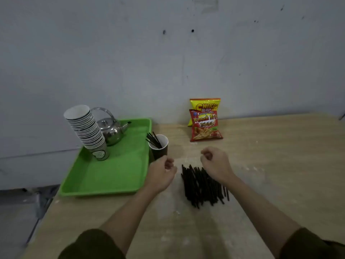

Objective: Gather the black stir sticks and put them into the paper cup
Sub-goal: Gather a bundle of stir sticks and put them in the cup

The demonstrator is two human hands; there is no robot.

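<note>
A pile of several black stir sticks (pixel 199 186) lies on the wooden table in front of me. A dark paper cup (pixel 160 149) with a white inside stands just right of the green tray, and a few black sticks (pixel 154 140) lean out of it to the left. My left hand (pixel 161 173) hovers just in front of the cup with curled fingers and nothing in it. My right hand (pixel 214 162) hangs over the far end of the pile, fingers loosely curled; I see no stick in it.
A green tray (pixel 104 182) at the left holds a leaning stack of paper cups (pixel 85 129) and a metal kettle (pixel 111 130). Two snack bags (pixel 205 122) stand against the wall behind the pile. The table's left edge runs close to the tray.
</note>
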